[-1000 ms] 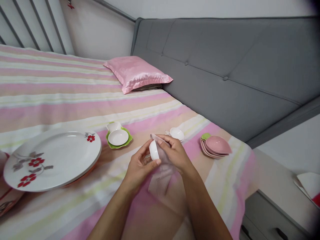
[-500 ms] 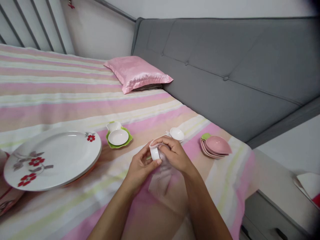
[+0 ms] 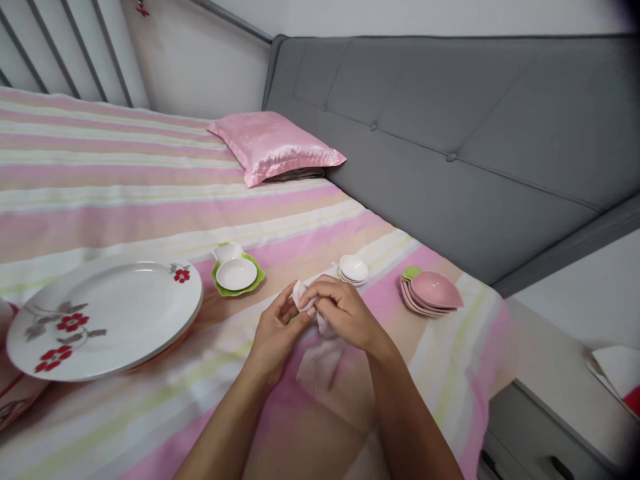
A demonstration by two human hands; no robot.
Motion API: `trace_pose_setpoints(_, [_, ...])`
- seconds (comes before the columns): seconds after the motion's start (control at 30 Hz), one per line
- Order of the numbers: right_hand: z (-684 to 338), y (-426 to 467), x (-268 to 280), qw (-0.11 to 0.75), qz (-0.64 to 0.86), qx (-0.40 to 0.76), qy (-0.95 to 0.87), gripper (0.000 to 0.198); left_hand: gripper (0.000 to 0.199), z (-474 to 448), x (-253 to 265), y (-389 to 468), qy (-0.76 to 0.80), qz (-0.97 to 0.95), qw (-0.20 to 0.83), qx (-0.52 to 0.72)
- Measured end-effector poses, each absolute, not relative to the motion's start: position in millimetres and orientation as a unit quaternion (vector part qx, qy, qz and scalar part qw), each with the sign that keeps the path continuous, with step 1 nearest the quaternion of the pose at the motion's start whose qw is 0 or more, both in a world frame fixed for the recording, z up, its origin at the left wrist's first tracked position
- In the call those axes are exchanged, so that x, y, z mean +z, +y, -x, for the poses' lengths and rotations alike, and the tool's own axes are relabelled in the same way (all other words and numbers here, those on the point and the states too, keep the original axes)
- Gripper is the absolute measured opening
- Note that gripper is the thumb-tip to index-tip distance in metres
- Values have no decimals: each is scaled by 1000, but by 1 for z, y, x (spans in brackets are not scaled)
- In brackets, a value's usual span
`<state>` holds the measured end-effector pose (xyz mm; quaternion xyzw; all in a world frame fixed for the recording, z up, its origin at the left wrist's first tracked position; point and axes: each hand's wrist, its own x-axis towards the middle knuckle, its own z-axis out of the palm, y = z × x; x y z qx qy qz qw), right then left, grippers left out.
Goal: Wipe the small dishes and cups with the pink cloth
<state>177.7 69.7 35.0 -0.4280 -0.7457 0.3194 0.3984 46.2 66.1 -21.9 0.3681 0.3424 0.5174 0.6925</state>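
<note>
My left hand (image 3: 275,333) is closed in a pinch at the middle of the bed, on a small white dish now mostly hidden by fingers and tissue. Against it, my right hand (image 3: 345,310) grips a crumpled white tissue (image 3: 326,325), whose bunched end covers the dish. A loose part of the tissue hangs below my fingers. Just beyond my right hand sits a stack of small white dishes (image 3: 354,269). To the left, a white gourd-shaped dish (image 3: 237,274) rests in a green leaf-edged one (image 3: 255,285).
Stacked pink fruit-shaped dishes (image 3: 437,290) lie on the right. Large white flowered plates (image 3: 135,300) occupy the left. A pink satin pillow (image 3: 280,143) lies near the grey headboard (image 3: 400,107). The striped bed drops off at the right beside a nightstand (image 3: 545,427).
My right hand has shifted slightly left and brought the tissue over the small white dish, whose white rim showed before. My left hand stays nearly in place.
</note>
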Motion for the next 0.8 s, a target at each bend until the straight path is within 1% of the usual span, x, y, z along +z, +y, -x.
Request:
trace_pose_setpoints(0.1, [-178, 70, 35, 400, 430, 328, -740, 34, 67, -46, -21, 66, 355, -365, 687, 518])
trace_pose_setpoints(0.27, [-179, 71, 36, 417, 436, 342, -720, 26, 83, -45, -16, 64, 349, -364, 700, 505])
trace_pose_setpoints(0.33, [-179, 71, 35, 426, 441, 342, -712, 23, 86, -45, -16, 63, 341, -367, 711, 493])
trace_pose_setpoints(0.6, [-177, 75, 27, 448, 472, 375, -660, 19, 74, -49, -29, 69, 370, -438, 642, 509])
trace_pose_setpoints(0.8, [-177, 74, 29, 455, 481, 375, -649, 14, 83, -48, -28, 67, 393, -455, 611, 515])
